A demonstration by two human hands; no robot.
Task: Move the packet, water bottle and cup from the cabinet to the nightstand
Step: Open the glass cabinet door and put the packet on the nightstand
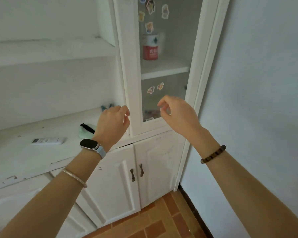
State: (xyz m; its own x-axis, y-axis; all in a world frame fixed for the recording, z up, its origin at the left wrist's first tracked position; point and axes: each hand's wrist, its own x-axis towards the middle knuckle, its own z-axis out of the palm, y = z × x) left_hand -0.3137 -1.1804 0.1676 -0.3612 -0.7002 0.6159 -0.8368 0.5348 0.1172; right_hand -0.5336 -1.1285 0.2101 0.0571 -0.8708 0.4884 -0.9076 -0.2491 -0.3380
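A white cabinet with a glass door (169, 66) stands in front of me, and the door is closed. Behind the glass on the middle shelf stands a water bottle (150, 48) with a red label, and a white cup (161, 42) sits just behind it. On the lower shelf a packet (150, 115) shows dimly through the glass, partly hidden by my right hand (176, 114). That hand hovers before the lower pane, fingers loosely curled and empty. My left hand (113, 122) hangs at the door's left frame, also curled and holding nothing.
A white counter (41, 152) runs to the left, with a remote control (48, 140) and a pale green object with a black strap (86, 130) on it. Two lower doors with dark handles (137, 171) sit below. A blue-grey wall (256, 100) closes the right side.
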